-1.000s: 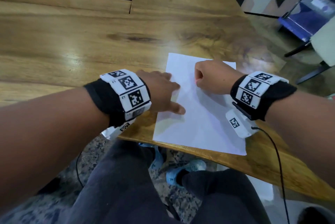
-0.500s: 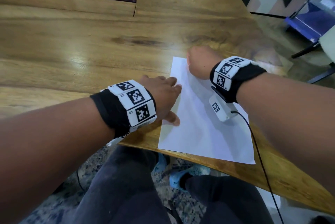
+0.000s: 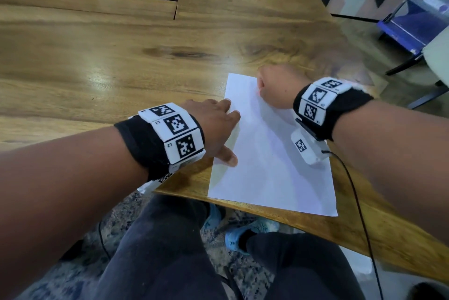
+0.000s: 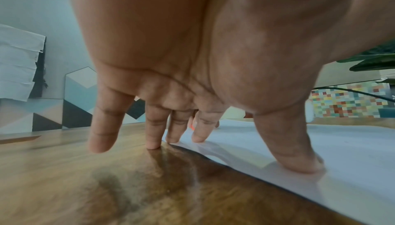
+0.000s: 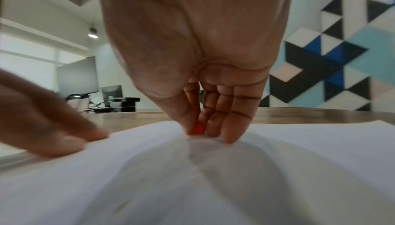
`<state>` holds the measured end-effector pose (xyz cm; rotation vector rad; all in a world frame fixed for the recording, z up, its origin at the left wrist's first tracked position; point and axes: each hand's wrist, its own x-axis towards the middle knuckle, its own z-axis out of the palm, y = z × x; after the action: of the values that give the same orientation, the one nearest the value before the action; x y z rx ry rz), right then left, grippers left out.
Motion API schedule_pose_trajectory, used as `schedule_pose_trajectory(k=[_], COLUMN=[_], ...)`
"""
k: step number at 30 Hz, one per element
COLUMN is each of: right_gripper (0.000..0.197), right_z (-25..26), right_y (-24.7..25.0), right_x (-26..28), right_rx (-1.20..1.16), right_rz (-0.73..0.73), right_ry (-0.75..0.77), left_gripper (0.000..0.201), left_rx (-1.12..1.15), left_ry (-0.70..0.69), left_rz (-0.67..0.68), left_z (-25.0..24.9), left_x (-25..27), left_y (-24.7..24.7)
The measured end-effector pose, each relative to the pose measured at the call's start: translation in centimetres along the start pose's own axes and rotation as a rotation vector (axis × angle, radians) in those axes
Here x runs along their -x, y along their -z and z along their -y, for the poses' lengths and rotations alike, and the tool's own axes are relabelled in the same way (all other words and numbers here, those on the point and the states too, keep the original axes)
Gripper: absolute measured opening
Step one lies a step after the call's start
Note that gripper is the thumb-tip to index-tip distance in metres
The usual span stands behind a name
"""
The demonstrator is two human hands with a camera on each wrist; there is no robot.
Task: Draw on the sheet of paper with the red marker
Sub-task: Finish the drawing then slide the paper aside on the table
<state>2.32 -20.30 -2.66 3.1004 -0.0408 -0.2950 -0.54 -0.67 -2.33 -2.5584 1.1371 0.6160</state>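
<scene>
Head view, table [image 3: 121,61]: wooden, fills the upper and left of the frame, near edge running across the lower right.
Sheet of paper [image 3: 272,168]: white, flat on the table at centre right of the frame, lower edge close to the table's near edge; no drawn line to be made out.
Left hand [image 3: 213,127]: at the sheet's left edge, fingers straight and spread; thumb [image 4: 295,152] and two fingertips pressing on the paper, another fingertip on the wood just beside it, little finger lifted clear.
Right hand [image 3: 277,88]: at the sheet's upper edge, fingers curled round the marker, pinching it between thumb and fingers; little fingertip touching the paper.
Red marker [image 5: 197,129]: only a small red part showing low between thumb and fingers in the right wrist view, down at the paper; hidden by the fist in the head view.
Wristbands [image 3: 175,134]: black, with white tag blocks, one on each wrist.
</scene>
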Motion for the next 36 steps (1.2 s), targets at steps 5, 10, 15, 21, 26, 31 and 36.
schedule_pose_trajectory(k=[5, 10, 15, 21, 26, 31, 36], right_gripper=[0.014, 0.006, 0.008, 0.011, 0.011, 0.004, 0.012], right_z=[-0.1, 1.7, -0.2, -1.0, 1.6, 0.0, -6.1], right_y=[0.0, -1.3, -1.2, -0.5, -1.9, -2.3, -0.6], right_x=[0.7, 7.1, 5.1, 4.4, 10.5, 10.1, 8.8], right_rx=[-0.015, -0.044, -0.003, 0.031, 0.002, -0.056, 0.016], right_rz=[-0.004, 0.029, 0.002, 0.014, 0.093, 0.056, -0.003], right_ry=[-0.004, 0.186, 0.087, 0.041, 0.252, 0.105, -0.142], left_gripper=[0.103, 0.103, 0.103, 0.101, 0.106, 0.106, 0.102], left_rx=[0.003, -0.011, -0.051, -0.07, -0.09, -0.084, -0.035], left_ry=[0.026, 0.025, 0.011, 0.017, 0.02, 0.027, 0.021], left_rz=[0.018, 0.013, 0.025, 0.024, 0.038, 0.05, 0.047], left_z=[-0.4, -0.6, -0.7, -0.8, -0.8, -0.7, -0.7], left_x=[0.2, 0.0, -0.2, -0.1, -0.4, -0.3, -0.2], left_y=[0.2, 0.3, 0.4, 0.5, 0.4, 0.5, 0.9])
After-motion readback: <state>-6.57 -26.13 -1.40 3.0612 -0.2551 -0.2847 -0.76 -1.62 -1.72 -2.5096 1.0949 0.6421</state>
